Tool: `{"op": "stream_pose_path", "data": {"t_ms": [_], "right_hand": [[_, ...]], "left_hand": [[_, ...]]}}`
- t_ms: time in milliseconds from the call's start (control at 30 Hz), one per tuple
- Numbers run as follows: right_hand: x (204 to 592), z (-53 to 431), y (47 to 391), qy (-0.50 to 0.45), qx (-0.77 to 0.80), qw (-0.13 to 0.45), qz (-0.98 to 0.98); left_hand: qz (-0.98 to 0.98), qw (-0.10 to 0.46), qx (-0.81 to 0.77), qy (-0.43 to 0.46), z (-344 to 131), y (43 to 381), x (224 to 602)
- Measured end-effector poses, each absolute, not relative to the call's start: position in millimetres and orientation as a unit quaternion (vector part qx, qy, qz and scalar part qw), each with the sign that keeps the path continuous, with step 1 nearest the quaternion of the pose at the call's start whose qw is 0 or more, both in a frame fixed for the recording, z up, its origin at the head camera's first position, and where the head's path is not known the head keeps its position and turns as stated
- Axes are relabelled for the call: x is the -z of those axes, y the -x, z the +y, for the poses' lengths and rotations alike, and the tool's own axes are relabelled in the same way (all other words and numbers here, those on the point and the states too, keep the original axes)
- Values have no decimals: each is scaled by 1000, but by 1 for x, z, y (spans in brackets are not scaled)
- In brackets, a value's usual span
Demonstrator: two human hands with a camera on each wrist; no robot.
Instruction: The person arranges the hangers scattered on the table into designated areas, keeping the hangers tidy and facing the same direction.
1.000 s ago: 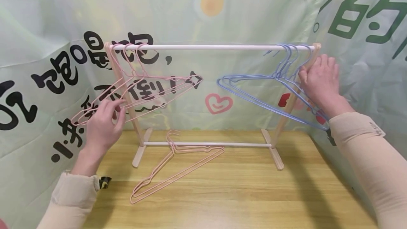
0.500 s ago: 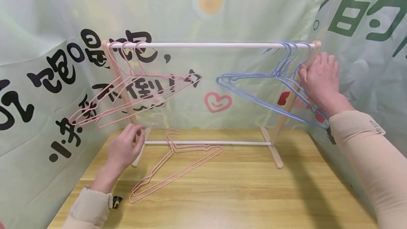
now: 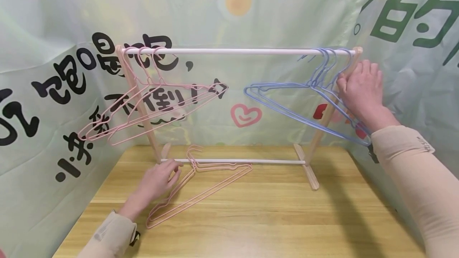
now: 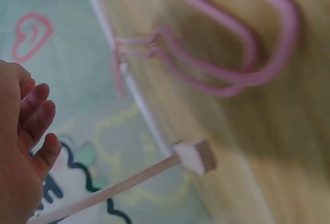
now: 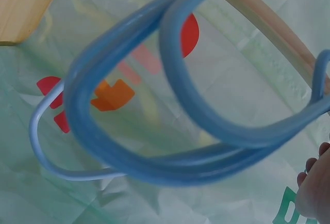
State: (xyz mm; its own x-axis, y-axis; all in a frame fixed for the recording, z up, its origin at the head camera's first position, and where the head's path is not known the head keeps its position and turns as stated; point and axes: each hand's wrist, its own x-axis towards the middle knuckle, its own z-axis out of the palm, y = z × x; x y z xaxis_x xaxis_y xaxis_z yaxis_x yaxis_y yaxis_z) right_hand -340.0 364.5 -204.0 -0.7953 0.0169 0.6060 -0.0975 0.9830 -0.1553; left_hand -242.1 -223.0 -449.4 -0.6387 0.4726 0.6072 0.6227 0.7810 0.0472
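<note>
My left hand (image 3: 157,180), fingers loosely bent and holding nothing, hovers over the left side of two pink wire hangers (image 3: 194,165) lying together on the table. Their rounded ends show close up in the left wrist view. My right hand (image 3: 362,90) grips the upper right post (image 3: 324,120) of a small wooden clothes rack; most of its fingers are hidden there. Three pink hangers (image 3: 159,85) hang at the left of the white rail (image 3: 236,51). Several blue hangers (image 3: 312,85) hang at its right, beside my right hand; their looped ends fill the right wrist view.
The rack's feet (image 3: 311,176) stand on the wood-grain table (image 3: 272,218), joined by a low white bar (image 3: 276,163) behind the loose hangers. Printed pale green cloth (image 3: 201,7) encloses the back and sides. The hanging pink hangers reach out over the table's left part.
My left hand has come away from below the hanging pink hangers, moving down and right to the pink hangers on the table. My right hand has stayed on the post.
</note>
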Motion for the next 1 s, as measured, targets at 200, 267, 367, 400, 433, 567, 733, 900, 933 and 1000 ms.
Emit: {"op": "stream_pose_path", "data": {"t_ms": [200,267,367,400,433,567,733,900,933,1000], "right_hand": [[205,364,340,-22,-98,320,-942],[205,364,341,-23,-99,320,-942],[205,364,340,-23,-101,321,-941],[205,365,340,-23,-101,321,-941],[205,365,340,-22,-101,321,-941],[205,365,341,-21,-101,319,-942],[204,365,341,-19,-98,317,-943],[204,365,341,-19,-95,320,-943],[204,365,341,-19,-96,320,-943],[204,365,341,-18,-97,319,-943]], "left_hand": [[-914,233,107,315,-223,244,469],[-918,218,96,318,-224,245,474],[-922,203,87,320,-224,247,479],[-922,198,85,320,-224,247,480],[-924,194,82,319,-224,248,481],[-928,172,75,323,-224,249,483],[-934,131,68,325,-224,249,486],[-943,102,60,311,-224,247,488],[-944,99,61,308,-223,246,488],[-945,97,69,304,-223,245,488]]}}
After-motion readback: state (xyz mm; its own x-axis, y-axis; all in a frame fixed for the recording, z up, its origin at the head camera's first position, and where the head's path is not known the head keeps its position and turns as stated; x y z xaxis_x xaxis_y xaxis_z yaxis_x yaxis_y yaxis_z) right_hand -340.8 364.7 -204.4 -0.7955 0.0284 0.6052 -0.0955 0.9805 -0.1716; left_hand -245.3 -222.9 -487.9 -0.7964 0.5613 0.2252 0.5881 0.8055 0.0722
